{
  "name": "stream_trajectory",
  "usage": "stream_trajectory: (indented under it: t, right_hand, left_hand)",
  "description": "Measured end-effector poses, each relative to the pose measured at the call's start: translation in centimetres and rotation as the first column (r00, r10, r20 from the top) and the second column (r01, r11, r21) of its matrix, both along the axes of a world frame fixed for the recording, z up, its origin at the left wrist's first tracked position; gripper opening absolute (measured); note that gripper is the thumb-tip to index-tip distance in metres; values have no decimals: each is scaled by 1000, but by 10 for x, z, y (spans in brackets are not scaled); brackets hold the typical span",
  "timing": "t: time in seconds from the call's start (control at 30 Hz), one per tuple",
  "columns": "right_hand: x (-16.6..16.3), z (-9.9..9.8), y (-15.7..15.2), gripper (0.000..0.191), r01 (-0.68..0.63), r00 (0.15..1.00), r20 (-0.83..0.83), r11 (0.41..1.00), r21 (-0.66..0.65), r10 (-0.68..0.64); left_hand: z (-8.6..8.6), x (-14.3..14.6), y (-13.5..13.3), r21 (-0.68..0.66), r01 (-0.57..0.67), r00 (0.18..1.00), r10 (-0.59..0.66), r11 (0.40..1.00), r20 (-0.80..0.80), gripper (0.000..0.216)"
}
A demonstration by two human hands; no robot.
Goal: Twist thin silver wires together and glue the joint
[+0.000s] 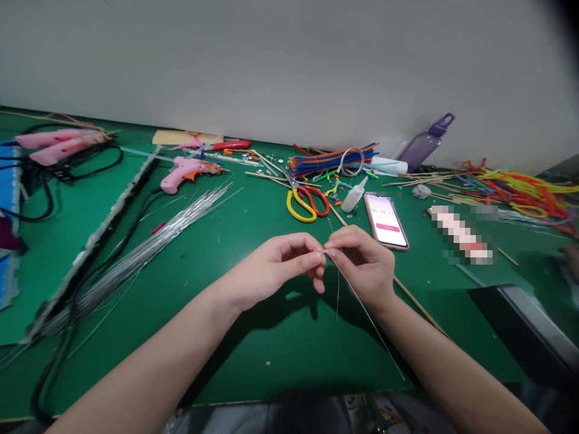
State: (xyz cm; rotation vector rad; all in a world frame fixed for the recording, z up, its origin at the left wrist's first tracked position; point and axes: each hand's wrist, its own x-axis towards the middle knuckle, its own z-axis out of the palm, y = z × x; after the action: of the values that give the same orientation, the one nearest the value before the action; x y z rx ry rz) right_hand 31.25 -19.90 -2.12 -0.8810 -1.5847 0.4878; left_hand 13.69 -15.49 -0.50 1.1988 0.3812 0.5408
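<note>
My left hand (289, 262) and my right hand (364, 262) meet above the middle of the green table. Thumb and forefinger of each are pinched on a thin silvery wire (371, 322). One long end of it slants down to the right past my right wrist, and a shorter strand hangs almost straight down. The small part between my fingertips is mostly hidden. Left of my hands lies a bundle of similar wires (158, 241). Beyond them are scissors (307, 202) with one yellow and one red handle, and a small white squeeze bottle (354, 196).
Pink glue guns (185, 173) with black cords lie on the left. A lit phone (386, 220) rests beyond my right hand. Pipe cleaners (332, 161), wooden sticks and a purple bottle (425, 144) line the wall. A dark box-like object (525, 331) sits at right on the green table (271, 343).
</note>
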Motion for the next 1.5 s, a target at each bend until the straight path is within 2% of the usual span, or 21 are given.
stream_trajectory:
  t: [0.2, 0.53, 1.03, 1.5]
  right_hand:
    - [-1, 0, 0, 24, -16, 1000, -13, 1000, -2, 16]
    - [-1, -1, 0, 22, 3, 1000, -17, 1000, -16, -3]
    - [-1, -3, 1, 21, 0, 1000, -28, 1000, -29, -1]
    - [-2, -2, 1, 12, 52, 998, -23, 997, -59, -53]
  left_hand:
    - [-2, 1, 1, -14, 7, 1000, -7, 1000, -11, 12]
    - [3, 2, -3, 76, -14, 999, 16, 997, -30, 14]
    - [2, 3, -4, 105, -12, 999, 16, 994, -38, 15]
    - [-1, 6, -6, 136, -53, 998, 57, 989, -31, 18]
